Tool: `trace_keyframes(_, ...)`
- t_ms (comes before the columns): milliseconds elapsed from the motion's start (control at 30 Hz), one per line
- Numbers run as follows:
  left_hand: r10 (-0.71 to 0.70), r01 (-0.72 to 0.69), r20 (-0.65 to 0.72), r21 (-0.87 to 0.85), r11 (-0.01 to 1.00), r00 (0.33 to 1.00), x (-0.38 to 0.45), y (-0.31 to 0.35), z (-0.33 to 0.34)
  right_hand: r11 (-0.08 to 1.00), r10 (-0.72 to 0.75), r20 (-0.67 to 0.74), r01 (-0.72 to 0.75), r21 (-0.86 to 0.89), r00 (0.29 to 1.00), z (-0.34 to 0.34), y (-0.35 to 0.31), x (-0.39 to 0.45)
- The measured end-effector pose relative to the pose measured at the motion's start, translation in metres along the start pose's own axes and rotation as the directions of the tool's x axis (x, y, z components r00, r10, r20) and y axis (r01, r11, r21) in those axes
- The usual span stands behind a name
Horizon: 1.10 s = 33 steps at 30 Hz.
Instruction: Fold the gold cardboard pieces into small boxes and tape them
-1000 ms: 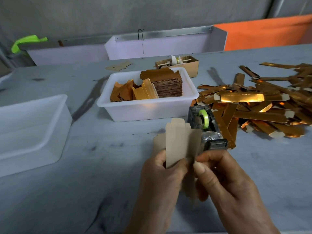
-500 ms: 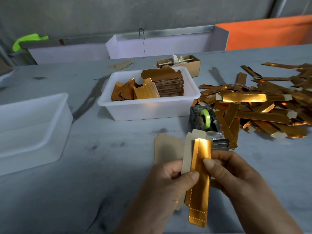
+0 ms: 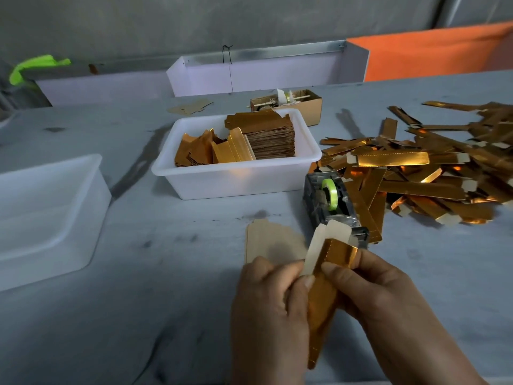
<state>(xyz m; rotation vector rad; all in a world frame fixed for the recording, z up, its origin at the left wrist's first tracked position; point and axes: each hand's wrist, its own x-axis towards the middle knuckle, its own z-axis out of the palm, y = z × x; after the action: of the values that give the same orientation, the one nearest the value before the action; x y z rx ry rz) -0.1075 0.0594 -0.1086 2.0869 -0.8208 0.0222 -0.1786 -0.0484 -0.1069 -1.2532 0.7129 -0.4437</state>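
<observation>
Both hands hold one gold cardboard piece (image 3: 323,307), folded lengthwise into a narrow strip with its pale inner flap showing at the top. My left hand (image 3: 266,309) pinches its left edge with thumb and fingers. My right hand (image 3: 388,298) grips its right side, thumb on the gold face. The top of the piece nearly touches the front of the tape dispenser (image 3: 330,201), which carries a green tape roll. Another flat piece (image 3: 272,240) lies plain side up on the table just behind my left hand.
A white tub (image 3: 236,179) behind holds stacked flat gold pieces. A heap of folded gold strips (image 3: 416,173) covers the table at right. An empty white tub (image 3: 47,207) stands at left. A small brown carton (image 3: 288,104) sits behind the middle tub.
The piece was turned from its plain side to its gold face and folded narrower. Both hands moved it up and right, close to the tape dispenser's front.
</observation>
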Motion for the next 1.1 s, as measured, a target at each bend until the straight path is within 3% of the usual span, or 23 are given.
trace_keyframes(67,0.195,-0.192,0.013,0.242,0.951,0.981,-0.003,0.004,0.006,1.0,-0.004,-0.021,0.004,0.005,1.0,0.003,0.0,-0.001)
trace_keyframes(133,0.29,-0.258,0.011,0.488,0.834,0.957,-0.008,0.005,0.014,1.0,-0.011,-0.045,0.011,-0.008,0.999,0.006,0.003,-0.001)
trace_keyframes(167,0.239,-0.216,0.039,0.586,0.781,0.97,-0.007,0.003,0.013,1.0,-0.009,-0.051,0.008,-0.029,0.999,0.007,0.006,-0.002)
trace_keyframes(233,-0.007,-0.207,0.325,0.621,0.756,0.946,-0.015,0.014,0.008,0.997,-0.015,-0.034,0.012,-0.08,0.999,0.009,0.013,-0.004)
trace_keyframes(333,-0.103,-0.107,0.233,0.739,0.666,0.967,-0.022,0.024,0.005,0.993,0.003,0.046,0.003,-0.116,0.999,0.013,0.018,-0.006)
trace_keyframes(400,-0.07,-0.166,0.323,0.647,0.744,0.944,-0.024,0.02,0.013,0.991,0.053,-0.041,-0.058,-0.121,0.998,0.007,0.02,-0.005)
trace_keyframes(433,-0.12,-0.133,0.349,0.621,0.772,0.93,-0.025,0.022,0.016,0.991,0.069,-0.092,-0.078,-0.105,0.993,0.002,0.02,-0.003)
trace_keyframes(533,0.006,-0.156,0.356,0.392,0.907,0.934,-0.016,0.007,0.018,0.994,0.105,-0.109,-0.105,-0.002,0.989,-0.002,0.017,-0.002)
trace_keyframes(567,-0.007,-0.097,0.327,0.301,0.949,0.945,-0.011,0.004,0.017,0.994,0.105,-0.095,-0.102,0.041,0.99,-0.003,0.016,-0.002)
trace_keyframes(600,-0.103,0.059,0.312,0.148,0.987,0.944,-0.007,0.003,0.013,0.991,0.107,-0.081,-0.1,0.085,0.991,-0.003,0.014,-0.002)
trace_keyframes(633,-0.185,0.21,0.33,-0.042,0.977,0.926,-0.003,-0.004,0.009,0.988,0.107,-0.06,-0.099,0.119,0.992,-0.004,0.013,-0.002)
trace_keyframes(667,-0.279,0.378,0.388,-0.206,0.903,0.879,0.001,-0.009,0.006,0.986,0.101,-0.034,-0.096,0.138,0.994,-0.004,0.011,-0.002)
trace_keyframes(767,-0.328,0.609,0.559,-0.444,0.658,0.762,0.007,-0.012,-0.003,0.978,0.095,0.019,-0.097,0.183,0.995,-0.006,0.006,-0.001)
trace_keyframes(867,-0.304,0.643,0.583,-0.556,0.526,0.754,0.009,-0.008,-0.004,0.954,0.127,0.067,-0.14,0.265,0.99,-0.004,0.001,-0.001)
trace_keyframes(1000,-0.274,0.647,0.608,-0.561,0.517,0.746,0.008,-0.003,-0.003,0.937,0.186,0.102,-0.208,0.282,0.977,-0.005,-0.001,0.003)
trace_keyframes(1100,-0.27,0.633,0.601,-0.546,0.548,0.752,0.008,-0.001,-0.002,0.963,0.195,0.093,-0.208,0.171,0.976,-0.007,-0.006,0.001)
